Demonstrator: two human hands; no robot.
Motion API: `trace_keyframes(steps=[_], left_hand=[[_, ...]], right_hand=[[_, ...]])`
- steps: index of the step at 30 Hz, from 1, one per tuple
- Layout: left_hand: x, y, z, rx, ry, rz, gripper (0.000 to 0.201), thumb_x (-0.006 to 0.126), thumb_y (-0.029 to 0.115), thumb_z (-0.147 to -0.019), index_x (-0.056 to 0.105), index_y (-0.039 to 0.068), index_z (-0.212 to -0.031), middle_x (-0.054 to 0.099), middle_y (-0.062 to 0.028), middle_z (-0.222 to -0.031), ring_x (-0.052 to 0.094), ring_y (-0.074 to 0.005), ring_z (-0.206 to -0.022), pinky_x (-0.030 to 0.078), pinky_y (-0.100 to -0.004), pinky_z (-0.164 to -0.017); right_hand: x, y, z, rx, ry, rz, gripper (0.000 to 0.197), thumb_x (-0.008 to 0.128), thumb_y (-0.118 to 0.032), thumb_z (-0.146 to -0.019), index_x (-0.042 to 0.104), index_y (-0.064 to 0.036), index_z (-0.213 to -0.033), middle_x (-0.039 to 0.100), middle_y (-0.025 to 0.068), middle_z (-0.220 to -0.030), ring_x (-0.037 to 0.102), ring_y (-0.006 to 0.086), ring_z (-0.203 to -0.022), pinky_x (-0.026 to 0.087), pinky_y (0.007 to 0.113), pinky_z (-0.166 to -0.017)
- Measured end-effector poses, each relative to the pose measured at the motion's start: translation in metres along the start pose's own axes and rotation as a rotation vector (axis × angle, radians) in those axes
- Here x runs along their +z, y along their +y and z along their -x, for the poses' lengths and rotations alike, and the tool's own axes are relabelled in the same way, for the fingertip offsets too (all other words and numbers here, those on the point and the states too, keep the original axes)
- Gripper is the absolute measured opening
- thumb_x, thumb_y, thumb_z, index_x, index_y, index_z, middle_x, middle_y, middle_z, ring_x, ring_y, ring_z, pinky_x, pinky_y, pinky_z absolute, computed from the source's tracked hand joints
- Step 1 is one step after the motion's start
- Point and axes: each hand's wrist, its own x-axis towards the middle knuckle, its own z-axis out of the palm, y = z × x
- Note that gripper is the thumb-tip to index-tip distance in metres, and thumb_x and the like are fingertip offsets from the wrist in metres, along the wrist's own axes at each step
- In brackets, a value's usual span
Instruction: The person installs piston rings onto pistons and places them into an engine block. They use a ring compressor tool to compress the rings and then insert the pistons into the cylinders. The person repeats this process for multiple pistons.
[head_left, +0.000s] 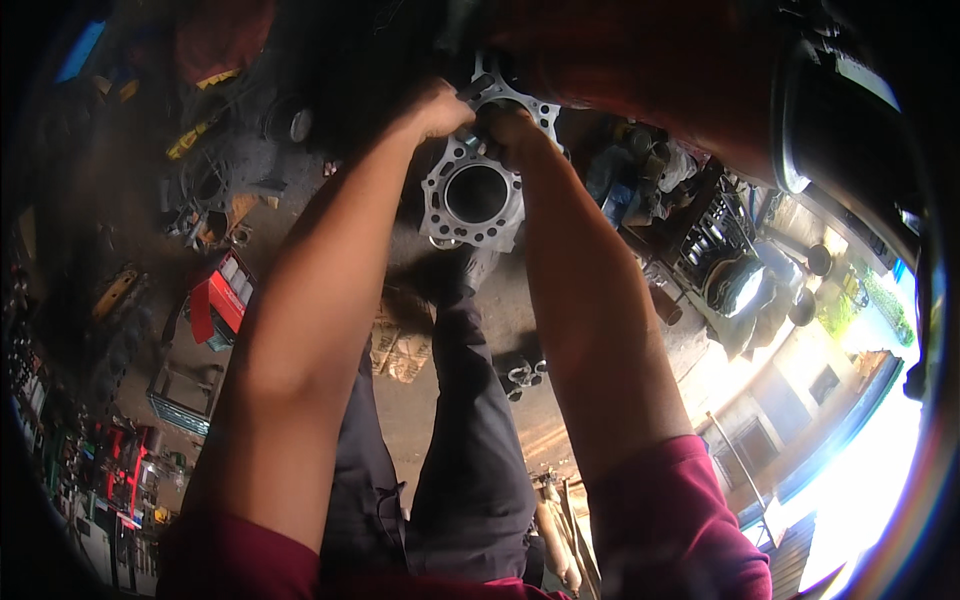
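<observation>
A grey metal engine block [505, 215] stands on the ground ahead of my feet, its flat top pierced by round cylinder bores and smaller holes. My left hand [440, 112] is closed at the block's left side. A short dark bar-like piece [475, 88] sticks out by its fingers, its kind unclear. Over the far bore, my right hand [512, 128] reaches down in deep shadow, fingers hidden. Between the hands sits a small pale metal piece [470, 140], too blurred to name. The near bore is dark and uncovered.
A large reddish, rounded body [650, 70] overhangs the far right. Greasy parts [710, 240] crowd the ground at right. To the left lie a red box [222, 295] and a metal frame [185, 395]. Flattened cardboard [402, 355] rests near my legs.
</observation>
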Motion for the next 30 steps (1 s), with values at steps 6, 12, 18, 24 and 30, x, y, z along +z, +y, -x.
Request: trace_keyframes(steps=[6, 12, 18, 24, 30], left_hand=[[-0.012, -0.021, 0.057, -0.091, 0.019, 0.872, 0.039, 0.075, 0.033, -0.083, 0.067, 0.008, -0.112, 0.069, -0.0015, -0.093, 0.063, -0.0088, -0.076, 0.037, -0.0256, -0.060], [-0.007, -0.043, 0.178, -0.353, 0.125, 1.050, 0.037, 0.073, 0.036, -0.084, 0.068, 0.012, -0.113, 0.066, 0.0024, -0.101, 0.056, -0.0061, -0.081, 0.038, -0.0247, -0.063], [0.051, -0.071, 0.274, -0.580, 0.191, 1.149, 0.024, 0.074, 0.024, -0.087, 0.069, 0.008, -0.104, 0.066, 0.0028, -0.087, 0.053, -0.0048, -0.069, 0.039, -0.0206, -0.058], [0.093, -0.083, 0.272, -0.646, 0.347, 1.257, 0.020, 0.072, 0.024, -0.089, 0.069, 0.007, -0.100, 0.066, 0.0016, -0.089, 0.041, -0.0043, -0.062, 0.033, -0.0196, -0.058], [0.079, -0.078, 0.254, -0.525, 0.442, 0.995, 0.025, 0.069, 0.024, -0.092, 0.068, 0.003, -0.106, 0.068, -0.0029, -0.084, 0.042, -0.0038, -0.056, 0.033, -0.0209, -0.053]], right_hand=[[-0.023, -0.002, 0.049, -0.011, -0.013, 0.017, 0.007, 0.063, -0.009, -0.086, 0.064, -0.0063, -0.080, 0.056, 0.0035, -0.066, 0.049, 0.0121, -0.051, 0.033, 0.027, -0.043], [-0.072, 0.012, 0.146, -0.514, 0.000, 0.337, 0.023, 0.061, -0.014, -0.084, 0.068, -0.0055, -0.105, 0.063, 0.0028, -0.083, 0.051, 0.0077, -0.061, 0.041, 0.024, -0.054], [-0.152, 0.060, 0.109, -0.717, 0.042, 0.846, 0.027, 0.063, -0.022, -0.083, 0.072, -0.0016, -0.098, 0.071, 0.0196, -0.097, 0.069, 0.0345, -0.094, 0.052, 0.039, -0.083], [-0.225, 0.095, -0.112, -0.664, 0.009, 1.602, 0.030, 0.062, -0.017, -0.084, 0.068, -0.0051, -0.111, 0.070, 0.0152, -0.103, 0.070, 0.0273, -0.086, 0.055, 0.034, -0.069], [-0.236, 0.096, -0.233, -0.371, 0.172, 1.725, 0.036, 0.059, -0.016, -0.086, 0.064, -0.0048, -0.120, 0.068, 0.0182, -0.108, 0.068, 0.0300, -0.091, 0.054, 0.036, -0.071]])
